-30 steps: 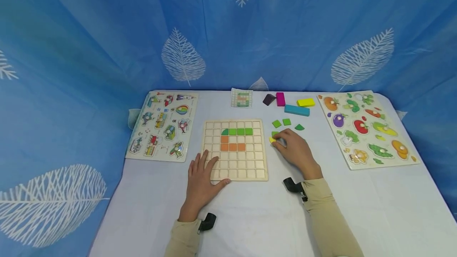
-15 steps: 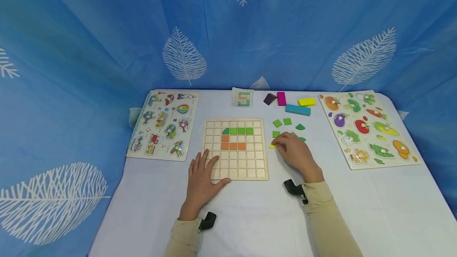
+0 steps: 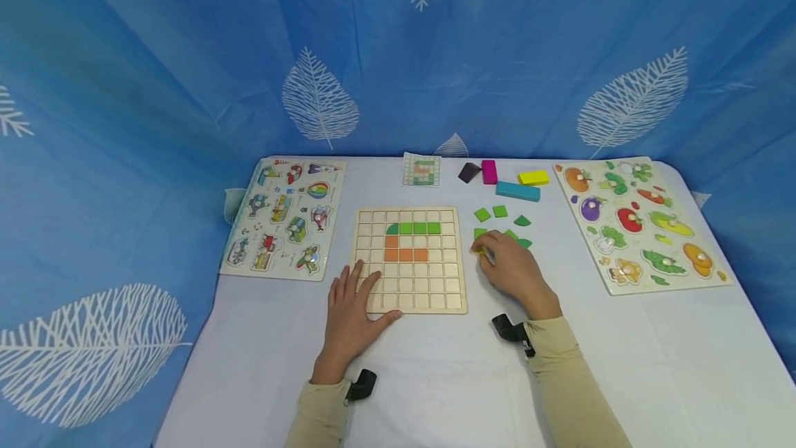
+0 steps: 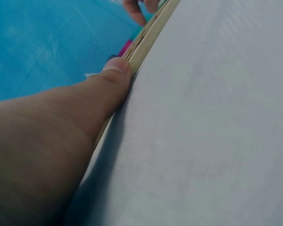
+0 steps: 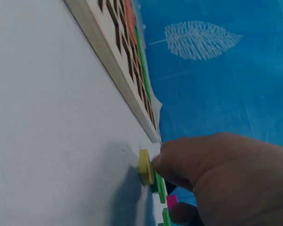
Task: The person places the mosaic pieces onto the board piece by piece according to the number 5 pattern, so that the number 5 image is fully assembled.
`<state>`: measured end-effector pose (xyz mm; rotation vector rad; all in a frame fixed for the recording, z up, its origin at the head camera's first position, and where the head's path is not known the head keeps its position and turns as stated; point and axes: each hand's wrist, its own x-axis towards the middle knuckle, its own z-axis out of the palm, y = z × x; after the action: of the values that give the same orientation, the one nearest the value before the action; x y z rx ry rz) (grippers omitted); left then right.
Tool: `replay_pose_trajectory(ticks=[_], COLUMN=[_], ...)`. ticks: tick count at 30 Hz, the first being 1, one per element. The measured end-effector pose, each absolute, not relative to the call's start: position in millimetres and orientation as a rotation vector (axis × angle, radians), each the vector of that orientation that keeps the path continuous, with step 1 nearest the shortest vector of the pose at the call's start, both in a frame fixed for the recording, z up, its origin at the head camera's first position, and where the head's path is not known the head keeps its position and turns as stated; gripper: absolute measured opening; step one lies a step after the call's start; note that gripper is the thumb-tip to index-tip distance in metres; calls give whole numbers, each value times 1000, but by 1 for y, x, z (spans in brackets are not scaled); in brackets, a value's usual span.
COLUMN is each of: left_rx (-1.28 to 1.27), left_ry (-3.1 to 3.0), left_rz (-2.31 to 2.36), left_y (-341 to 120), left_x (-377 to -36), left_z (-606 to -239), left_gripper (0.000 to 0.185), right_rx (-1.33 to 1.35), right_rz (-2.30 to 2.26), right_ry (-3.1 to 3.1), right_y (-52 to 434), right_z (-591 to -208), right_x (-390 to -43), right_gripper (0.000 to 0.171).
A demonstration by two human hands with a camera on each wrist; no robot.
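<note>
A square wooden grid board (image 3: pixel 432 287) lies mid-table, with several green tiles (image 3: pixel 420 228) and orange tiles (image 3: pixel 405 255) set in its cells. My left hand (image 3: pixel 349 320) rests spread on the board's near left corner. Its thumb (image 4: pixel 115 70) presses along the near edge in the left wrist view. Just right of the board, my right hand (image 3: pixel 513 265) pinches a small yellow tile (image 5: pixel 145 167) close over the cloth. The fingers cover part of this tile in the head view. Loose green tiles (image 3: pixel 482 214) lie around the fingertips, some partly hidden by the hand.
A small pattern card (image 3: pixel 421 170) lies behind the board. Teal (image 3: pixel 518 191), magenta (image 3: pixel 489 172), yellow (image 3: pixel 533 178) and dark (image 3: pixel 469 172) blocks stand at the back. A vehicle puzzle (image 3: pixel 282 220) lies left, a vegetable puzzle (image 3: pixel 640 227) right. Blue curtain (image 3: pixel 497 54) borders the table.
My right hand has shifted slightly toward me with the yellow tile, uncovering more green tiles behind it. The tile now shows less between the fingertips. My left hand stays put.
</note>
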<state>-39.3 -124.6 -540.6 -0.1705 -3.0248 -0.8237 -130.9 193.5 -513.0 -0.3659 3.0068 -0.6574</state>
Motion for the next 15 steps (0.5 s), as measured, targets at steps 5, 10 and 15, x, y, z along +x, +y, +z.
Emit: replay_pose_trajectory(ticks=[5,10,15], left_rx=[-159,-159,-162], left_ry=[-3030,-3027,-3028], left_rz=[-835,-832,-832], left_y=[-125,-125,-125], left_x=[-39,-39,-39], left_z=[-539,-538,-538], left_gripper=[85,85,86], right_rx=[-246,-251,-295], right_rz=[-631,-597,-636], right_ry=[3031,3015,2992], right_y=[198,197,193], right_z=[-512,-513,-513], right_x=[-129,-128,-128], right_gripper=[33,32,31])
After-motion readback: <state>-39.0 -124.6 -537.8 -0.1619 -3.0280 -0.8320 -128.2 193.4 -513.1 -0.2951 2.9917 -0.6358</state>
